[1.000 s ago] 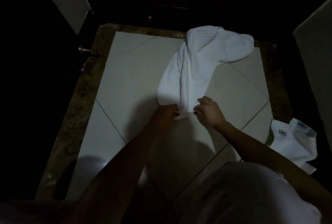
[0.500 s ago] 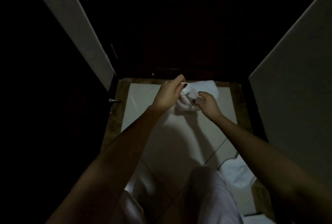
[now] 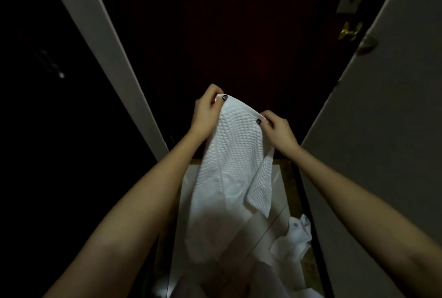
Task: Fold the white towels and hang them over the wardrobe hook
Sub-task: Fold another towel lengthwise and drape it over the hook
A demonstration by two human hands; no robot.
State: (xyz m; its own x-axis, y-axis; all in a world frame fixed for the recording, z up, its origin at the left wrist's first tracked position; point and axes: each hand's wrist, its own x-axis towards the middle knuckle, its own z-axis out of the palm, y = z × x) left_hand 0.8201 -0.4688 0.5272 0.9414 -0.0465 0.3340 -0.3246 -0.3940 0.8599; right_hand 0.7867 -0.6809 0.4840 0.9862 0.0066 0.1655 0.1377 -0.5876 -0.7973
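Head view: a big white towel point(image 3: 234, 154) hangs in the air over the pale floor point(image 3: 277, 174), and a second towel point(image 3: 296, 240) lies crumpled on the floor to the right. The left hand point(image 3: 207, 111) and the right hand point(image 3: 278, 130) hold the big towel's top edge, one at each end, with fingers point(image 3: 267, 115) pinching the cloth. It looks soft, light and floppy, so the top corners seem the best places to hold it.
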